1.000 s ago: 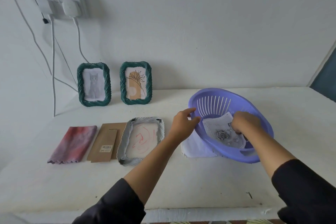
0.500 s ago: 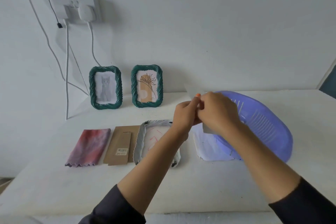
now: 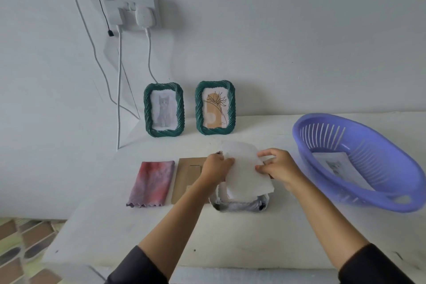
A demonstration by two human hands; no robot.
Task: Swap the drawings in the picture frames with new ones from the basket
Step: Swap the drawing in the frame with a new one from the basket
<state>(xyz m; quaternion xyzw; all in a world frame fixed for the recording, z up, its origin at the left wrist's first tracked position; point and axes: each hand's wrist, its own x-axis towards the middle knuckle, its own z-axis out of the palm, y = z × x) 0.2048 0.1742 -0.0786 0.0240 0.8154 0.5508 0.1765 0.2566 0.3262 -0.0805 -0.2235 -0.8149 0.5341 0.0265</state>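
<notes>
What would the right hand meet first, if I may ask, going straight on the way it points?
Likely the flower frame at the wall, beyond the paper sheet the right hand pinches; depth is unclear.

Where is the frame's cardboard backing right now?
In the head view the cardboard backing lies flat on the table, left of centre, between the pink cloth and the grey frame, partly hidden by the left hand.
</notes>
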